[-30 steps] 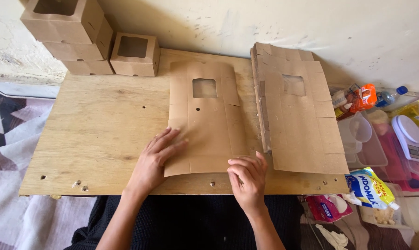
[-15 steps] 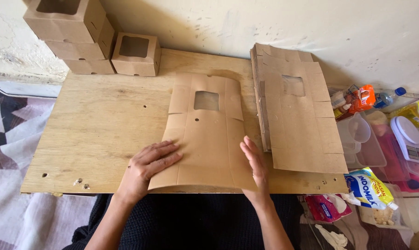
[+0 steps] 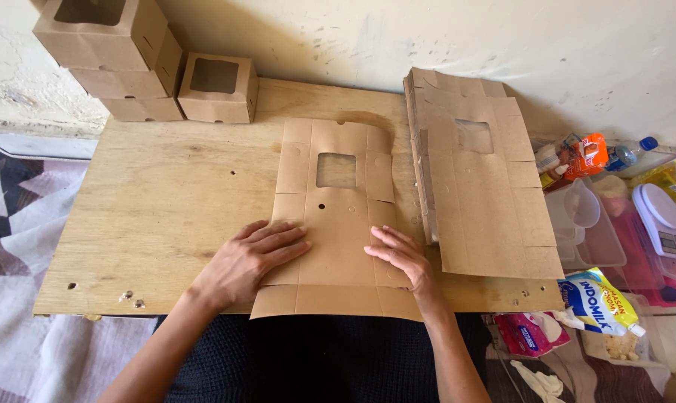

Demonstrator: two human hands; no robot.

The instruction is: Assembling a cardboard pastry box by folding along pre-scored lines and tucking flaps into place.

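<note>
A flat brown cardboard box blank (image 3: 338, 216) with a square window cut-out lies unfolded in the middle of the plywood board (image 3: 159, 201). My left hand (image 3: 248, 257) presses flat on its lower left panel, fingers spread. My right hand (image 3: 401, 257) rests flat on its lower right panel, next to the stack. Neither hand grips anything. A stack of more flat blanks (image 3: 480, 179) lies to the right, touching the wall.
Three assembled window boxes (image 3: 140, 63) are stacked at the back left corner. Right of the board stand clear plastic containers (image 3: 588, 227), a kitchen scale (image 3: 662, 220), bottles (image 3: 603, 153) and food packets (image 3: 595, 298). A patterned cloth (image 3: 13, 239) lies left.
The blank was folded and lifted at its near edge; now it lies opened out flat on the board. Both hands moved from its edges onto its lower panels.
</note>
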